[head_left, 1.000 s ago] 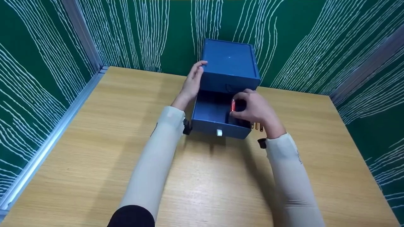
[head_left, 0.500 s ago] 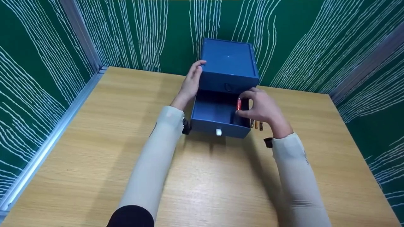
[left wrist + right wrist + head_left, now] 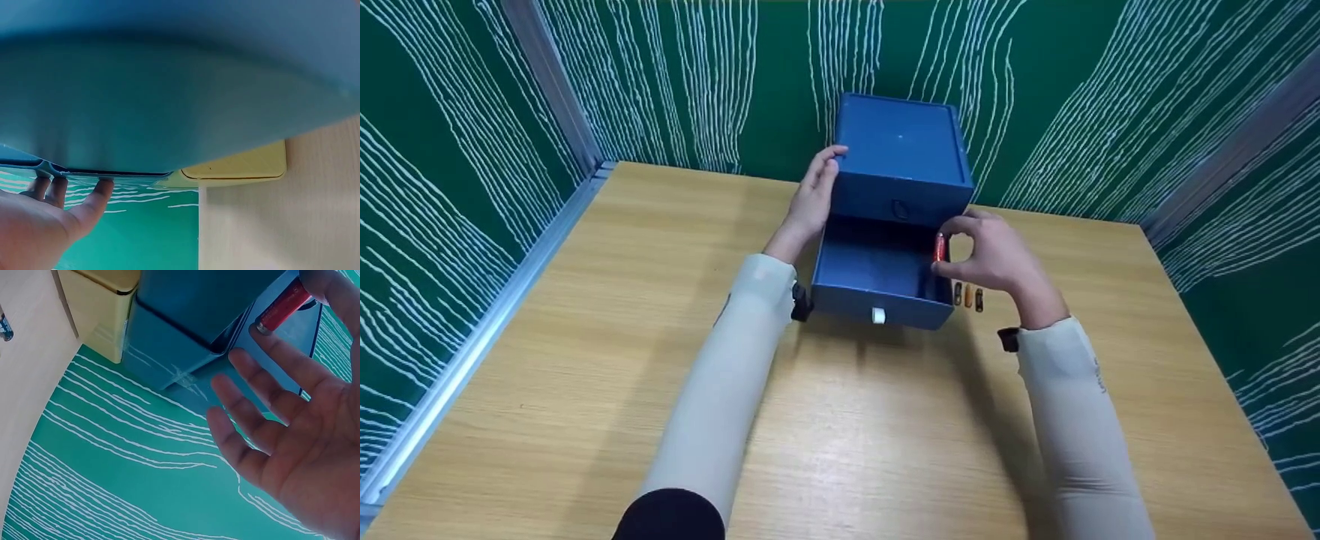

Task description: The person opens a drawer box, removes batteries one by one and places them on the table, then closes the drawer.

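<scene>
A blue drawer unit (image 3: 901, 142) stands toward the back of the table, its lower drawer (image 3: 877, 259) pulled out. My left hand (image 3: 811, 199) rests against the unit's left side, fingertips near the top edge. In the left wrist view, the fairly straight fingers (image 3: 93, 205) touch its wall. Over the drawer's right side, my right hand (image 3: 994, 251) pinches a red battery (image 3: 940, 247) by its ends between thumb and forefinger. The right wrist view shows the red battery (image 3: 284, 306) close up, with the other fingers spread. Three batteries (image 3: 968, 295) stand or lie beside the drawer's right front corner; I cannot tell which.
A yellow section (image 3: 101, 309) sits below the blue part of the unit. A white pull tab (image 3: 878, 316) marks the open drawer's front. Green walls with white lines (image 3: 780, 82) surround the wooden table (image 3: 585, 337).
My right hand has moved to the right with the red battery, from over the drawer toward its right wall. The batteries beside the drawer show more fully. The left hand stays put.
</scene>
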